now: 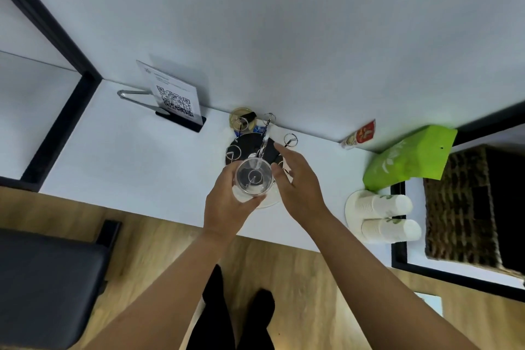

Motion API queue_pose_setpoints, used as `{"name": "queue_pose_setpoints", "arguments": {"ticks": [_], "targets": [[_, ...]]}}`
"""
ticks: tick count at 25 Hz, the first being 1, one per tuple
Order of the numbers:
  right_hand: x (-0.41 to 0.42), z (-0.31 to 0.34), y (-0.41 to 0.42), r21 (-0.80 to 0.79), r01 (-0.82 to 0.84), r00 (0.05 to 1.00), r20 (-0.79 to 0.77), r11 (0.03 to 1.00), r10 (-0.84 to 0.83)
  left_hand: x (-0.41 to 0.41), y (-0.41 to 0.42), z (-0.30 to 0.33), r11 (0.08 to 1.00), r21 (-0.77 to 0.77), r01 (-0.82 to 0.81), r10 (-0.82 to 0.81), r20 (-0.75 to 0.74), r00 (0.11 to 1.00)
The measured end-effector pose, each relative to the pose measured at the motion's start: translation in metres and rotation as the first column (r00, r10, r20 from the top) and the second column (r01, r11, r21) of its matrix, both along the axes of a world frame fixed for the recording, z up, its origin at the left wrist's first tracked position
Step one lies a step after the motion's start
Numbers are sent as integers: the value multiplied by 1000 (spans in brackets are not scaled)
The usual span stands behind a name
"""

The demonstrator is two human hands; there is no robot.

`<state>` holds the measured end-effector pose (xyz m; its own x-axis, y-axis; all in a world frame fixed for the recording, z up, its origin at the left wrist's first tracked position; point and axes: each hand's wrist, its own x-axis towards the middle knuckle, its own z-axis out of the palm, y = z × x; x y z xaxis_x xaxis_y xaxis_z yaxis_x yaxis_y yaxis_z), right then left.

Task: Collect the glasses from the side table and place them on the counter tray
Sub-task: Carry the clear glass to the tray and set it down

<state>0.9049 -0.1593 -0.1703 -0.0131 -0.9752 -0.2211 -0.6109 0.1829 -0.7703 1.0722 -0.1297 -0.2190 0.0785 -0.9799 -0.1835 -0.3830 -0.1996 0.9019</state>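
A clear drinking glass (253, 177) is seen from above, mouth towards the camera, held over the white table (136, 156). My left hand (227, 204) grips it from the left and below, fingers curled round its wall. My right hand (295, 182) is beside the glass on its right with fingers stretched out, its fingertips over a round black holder (247, 142) with wire ring arms. A clear round base (268, 202) shows under the glass. Whether the right hand touches the glass cannot be made out.
A QR-code sign (176, 99) on a black stand is at the back left. Stacked paper cups (389, 217) and a green pouch (409, 159) lie at the right, beside a woven basket (460, 202). A small gold-lidded jar (241, 116) sits against the wall. A dark seat (48, 273) is at lower left.
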Motion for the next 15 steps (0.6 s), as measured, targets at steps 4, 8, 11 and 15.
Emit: {"name": "queue_pose_setpoints", "arguments": {"ticks": [4,8,11,15], "targets": [[4,-4,9,32,-53,992,-114,998,56,0,-4,-12,1000,-11,12,-12,0,1000],[11,-11,10,-19,-107,969,-228,994,99,-6,-7,-27,999,-24,31,-31,-27,999],[13,-24,8,2,-133,963,-238,991,130,-9,-9,-37,999,-27,28,-29,-38,999],[14,-37,8,-44,-150,955,-264,988,133,-10,-11,-49,999,-31,36,-38,-52,998]]}}
